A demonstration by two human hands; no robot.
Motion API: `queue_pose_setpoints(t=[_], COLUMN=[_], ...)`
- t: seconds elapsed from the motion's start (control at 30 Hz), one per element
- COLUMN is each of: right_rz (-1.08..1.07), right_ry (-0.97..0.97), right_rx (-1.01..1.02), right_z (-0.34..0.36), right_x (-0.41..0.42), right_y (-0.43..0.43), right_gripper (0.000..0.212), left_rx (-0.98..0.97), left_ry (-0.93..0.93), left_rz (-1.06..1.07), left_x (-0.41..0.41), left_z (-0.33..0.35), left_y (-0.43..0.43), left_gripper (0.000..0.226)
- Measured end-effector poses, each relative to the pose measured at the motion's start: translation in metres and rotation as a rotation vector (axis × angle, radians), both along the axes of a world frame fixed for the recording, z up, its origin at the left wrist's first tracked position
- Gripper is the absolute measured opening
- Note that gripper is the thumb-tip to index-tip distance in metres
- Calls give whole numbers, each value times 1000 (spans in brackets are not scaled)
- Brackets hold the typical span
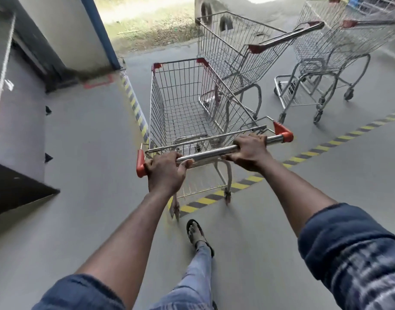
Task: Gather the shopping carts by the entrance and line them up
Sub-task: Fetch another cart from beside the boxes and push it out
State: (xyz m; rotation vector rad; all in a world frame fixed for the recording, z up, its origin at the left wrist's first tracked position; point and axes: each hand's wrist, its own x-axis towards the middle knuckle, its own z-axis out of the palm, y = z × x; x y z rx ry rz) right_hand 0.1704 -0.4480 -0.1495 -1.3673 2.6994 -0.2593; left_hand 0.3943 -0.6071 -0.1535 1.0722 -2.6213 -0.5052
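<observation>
Smooth grey floor [80, 220], yellow-and-black hazard stripes [313, 152], white wall [75, 30] with blue edge, sunlit grass [147, 19] beyond

Single head-worn wide-angle view, forward and down, close above the cart handle [207, 153]

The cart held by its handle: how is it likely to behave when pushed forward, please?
The cart should roll easily on castors over the smooth floor. Its empty wire basket suggests it is light yet stiff.

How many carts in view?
4. Held cart centre; second cart just ahead, right; third cart and fourth cart apparently nested far right, blurred; more may be hidden.
</observation>
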Motion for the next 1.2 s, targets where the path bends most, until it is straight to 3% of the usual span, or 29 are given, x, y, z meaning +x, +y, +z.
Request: queue_pose_setpoints(t=[0.3,0.77,0.87,1.07,1.2], right_rz=[16,25,45,94,109], right_ry=[12,-19,-18,24,142], right_rx=[36,-11,-44,-80,-102], right_z=[2,-4,-6,-9,-17], right_x=[-149,-307,-334,-365,-370], right_y=[-140,-299,-323,-346,-355], right_gripper=[42,55,58,45,43], left_rx=[27,78,91,58,26], left_ry=[15,-40,-32,-39,-11], left_rz=[32,13,56,171,190], left_x=[-150,-315,-341,-371,-375], left_z=[-6,-5,-5,1,-4], left_y=[-138,-308,-328,-335,-339], left_gripper=[26,36,33,29,35])
